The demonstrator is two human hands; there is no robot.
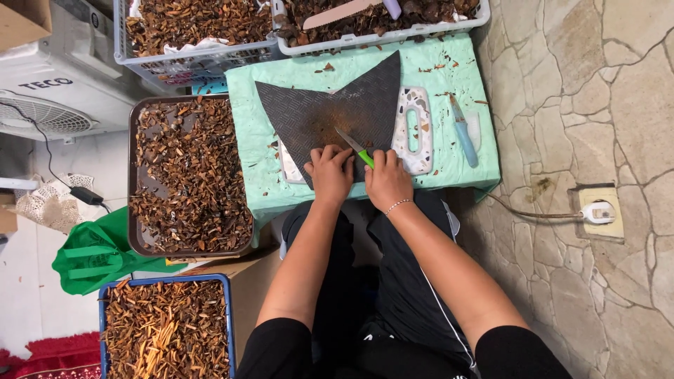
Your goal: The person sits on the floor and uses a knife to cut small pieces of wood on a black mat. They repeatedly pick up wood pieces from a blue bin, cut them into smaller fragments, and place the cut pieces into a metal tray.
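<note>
Head view: right hand [387, 180] closed around a green-handled knife [355, 148], blade angled up and left over the dark textured mat [330, 105]. Left hand [330, 174] curled, fingers bent down, pressing on the mat just beside the blade; whatever sits beneath those fingers hidden. Mat lying on a white cutting board [414, 130] atop a mint-green cloth [449, 67]. Blue-handled knife [463, 133] lying apart, to the right.
</note>
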